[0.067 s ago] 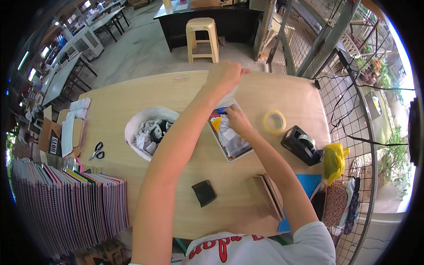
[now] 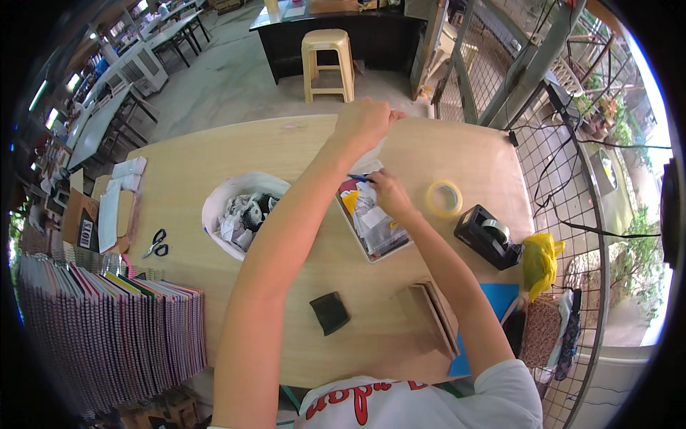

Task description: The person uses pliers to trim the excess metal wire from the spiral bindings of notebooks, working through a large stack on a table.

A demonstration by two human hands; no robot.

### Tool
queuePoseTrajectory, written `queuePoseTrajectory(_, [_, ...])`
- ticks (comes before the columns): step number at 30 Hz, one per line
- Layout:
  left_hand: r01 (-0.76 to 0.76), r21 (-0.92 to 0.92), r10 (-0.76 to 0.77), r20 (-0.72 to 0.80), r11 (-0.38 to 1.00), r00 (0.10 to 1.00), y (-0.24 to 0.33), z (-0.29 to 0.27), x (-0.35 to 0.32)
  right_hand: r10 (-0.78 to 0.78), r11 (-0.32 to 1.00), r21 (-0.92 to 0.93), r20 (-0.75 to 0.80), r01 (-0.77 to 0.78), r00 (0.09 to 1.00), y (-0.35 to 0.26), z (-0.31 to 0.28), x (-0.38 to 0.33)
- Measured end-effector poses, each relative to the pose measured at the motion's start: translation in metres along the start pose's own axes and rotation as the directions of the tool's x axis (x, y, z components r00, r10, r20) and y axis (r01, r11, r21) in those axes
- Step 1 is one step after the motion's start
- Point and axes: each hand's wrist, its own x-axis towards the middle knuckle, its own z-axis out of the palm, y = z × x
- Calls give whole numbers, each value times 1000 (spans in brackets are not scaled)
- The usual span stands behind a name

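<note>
1. Currently, head view, left hand (image 2: 363,123): fingers curled closed beyond the white box (image 2: 372,260). A pale translucent piece (image 2: 371,153) shows just below; can't tell if it's gripped. If it is, a slipping grip could drop it onto the right hand.
2. Head view, right hand (image 2: 391,196): fingertips pinching a slim blue item (image 2: 361,178) over the box's far end. Pinch looks light; a snag on the packed contents could twist it loose.
3. Head view, box: on the worktop (image 2: 379,307), between the white tub (image 2: 213,211) and the tape roll (image 2: 432,199). Yellow packet (image 2: 349,200) and clear bag (image 2: 380,232) crowd it. A hard pull could drag neighbours out or skid the box.
4. Head view, arms: left forearm crosses the tub's edge in view, contact unclear; dropping the elbow could bump it. Right forearm passes close by upright cardboard pieces (image 2: 437,314); a sideways swing could topple them.
</note>
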Motion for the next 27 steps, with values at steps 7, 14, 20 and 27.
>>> queuePoseTrajectory(7, [-1,13,1,-16,1000,1000,-18,5,10,491,334,732,403,-594,773,46,-86,-36])
queuePoseTrajectory(14, [-27,7,27,-6,1000,1000,-11,7,10,568,796,-397,228,-457,791,67,-140,-62])
queuePoseTrajectory(20, [-28,6,28,69,1000,997,-6,1,9,191,941,-288,9,-180,982,27,-102,-71])
queuePoseTrajectory(27, [9,11,-11,152,1000,988,4,1,10,153,958,-284,382,-42,911,-20,-41,-63])
